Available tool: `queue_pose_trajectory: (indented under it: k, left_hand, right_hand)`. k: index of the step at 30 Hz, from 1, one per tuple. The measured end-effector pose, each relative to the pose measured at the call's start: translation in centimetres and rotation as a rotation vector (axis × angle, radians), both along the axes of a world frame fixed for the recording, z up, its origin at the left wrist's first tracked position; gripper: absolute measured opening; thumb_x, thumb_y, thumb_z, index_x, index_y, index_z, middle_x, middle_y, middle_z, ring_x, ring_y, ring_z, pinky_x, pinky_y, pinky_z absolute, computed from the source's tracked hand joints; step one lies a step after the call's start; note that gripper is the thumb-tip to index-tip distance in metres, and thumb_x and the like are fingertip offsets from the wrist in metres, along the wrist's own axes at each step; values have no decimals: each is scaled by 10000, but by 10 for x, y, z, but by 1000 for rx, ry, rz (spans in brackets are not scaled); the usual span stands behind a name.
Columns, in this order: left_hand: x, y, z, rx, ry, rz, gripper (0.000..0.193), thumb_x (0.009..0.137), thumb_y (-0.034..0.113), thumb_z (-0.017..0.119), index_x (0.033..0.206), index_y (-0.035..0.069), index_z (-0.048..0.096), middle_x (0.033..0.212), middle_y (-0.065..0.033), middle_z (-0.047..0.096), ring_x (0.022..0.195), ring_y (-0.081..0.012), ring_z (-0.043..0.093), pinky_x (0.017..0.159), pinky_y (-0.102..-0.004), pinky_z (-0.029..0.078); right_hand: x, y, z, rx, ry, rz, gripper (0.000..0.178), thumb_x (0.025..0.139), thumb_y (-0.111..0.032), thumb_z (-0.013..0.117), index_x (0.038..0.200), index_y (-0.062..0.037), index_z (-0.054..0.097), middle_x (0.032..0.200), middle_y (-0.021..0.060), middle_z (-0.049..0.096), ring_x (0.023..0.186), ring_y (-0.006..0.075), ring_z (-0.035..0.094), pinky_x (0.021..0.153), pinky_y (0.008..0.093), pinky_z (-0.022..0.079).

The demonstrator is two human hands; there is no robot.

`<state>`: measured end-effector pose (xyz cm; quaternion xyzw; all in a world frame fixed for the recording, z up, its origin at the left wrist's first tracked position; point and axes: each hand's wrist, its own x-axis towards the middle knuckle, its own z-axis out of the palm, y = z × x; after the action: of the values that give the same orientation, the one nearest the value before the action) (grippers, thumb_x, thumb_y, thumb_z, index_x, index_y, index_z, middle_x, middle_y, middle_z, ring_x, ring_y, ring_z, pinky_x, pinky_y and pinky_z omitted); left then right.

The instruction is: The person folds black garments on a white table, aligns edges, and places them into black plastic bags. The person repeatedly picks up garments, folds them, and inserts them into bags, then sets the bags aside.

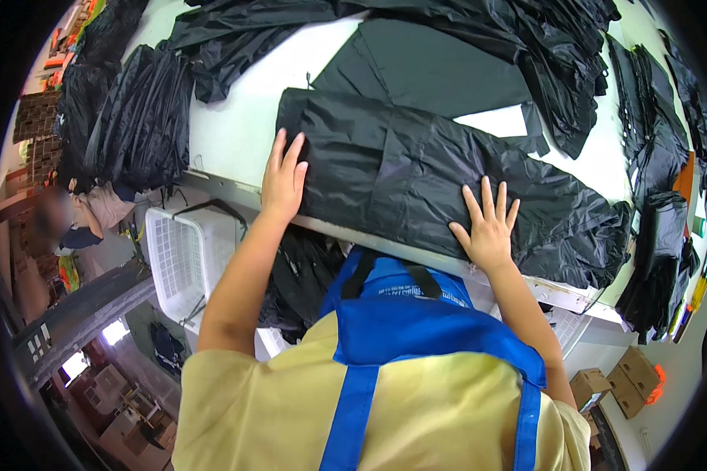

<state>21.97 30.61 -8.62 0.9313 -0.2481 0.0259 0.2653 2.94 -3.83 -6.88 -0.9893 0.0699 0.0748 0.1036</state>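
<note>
A long folded piece of thin black shiny fabric point(416, 169) lies across the white table point(239, 129), close to its near edge. My left hand point(283, 177) rests at the fabric's left end, fingers stretched out along it. Toward the right part, my right hand point(489, 224) presses flat on the cloth with its fingers spread. Neither hand grips anything. Creases run over the fabric, and its right end is crumpled. Just beyond it lies a flat black fabric panel point(440, 67), partly covered by the folded piece.
Heaps of black fabric stand at the table's left point(145, 118), along its far side and at its right point(656, 243). A white plastic basket point(177, 255) is below the left edge. Cardboard boxes point(632, 381) sit at lower right. Another person point(86, 220) is at far left.
</note>
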Motion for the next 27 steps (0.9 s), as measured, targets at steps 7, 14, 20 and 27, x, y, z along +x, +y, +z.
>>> queue_pose_trajectory:
  k: [7,14,20,27]
  left_hand:
    - [31,22,15,78,496,437,701,770,231,735,1290,-90,393,1190,-258,533,1110,-362,543,958,-380,434]
    - [57,23,60,-603,1300,317,690,716,-3,711,1324,-68,390,1167,-166,588,1011,-236,614,906,-348,488]
    - [11,-74,145,-762,1209,-367,918,694,96,741,1438,-46,222,1383,-145,416,1246,-237,459,1073,-356,340]
    - [-89,-257,104,-59,811,-659,901,730,69,556,1401,-172,5,792,-311,608,722,-429,620,672,-463,508]
  right_hand:
    - [28,21,5,521,-315,-291,630,878,-364,573,1393,-46,397,1492,204,268,1385,386,241,1123,496,191]
    - [113,135,-5,1267,-299,-364,693,972,-363,402,1484,7,117,1546,197,137,1435,310,126,1153,386,121]
    - [114,123,-45,1843,-182,-653,654,982,-469,349,1422,10,284,1461,148,317,1356,261,280,1125,351,197]
    - [42,-35,32,2145,-363,-965,595,968,-485,415,1291,11,474,1257,80,550,1166,200,498,1039,335,352]
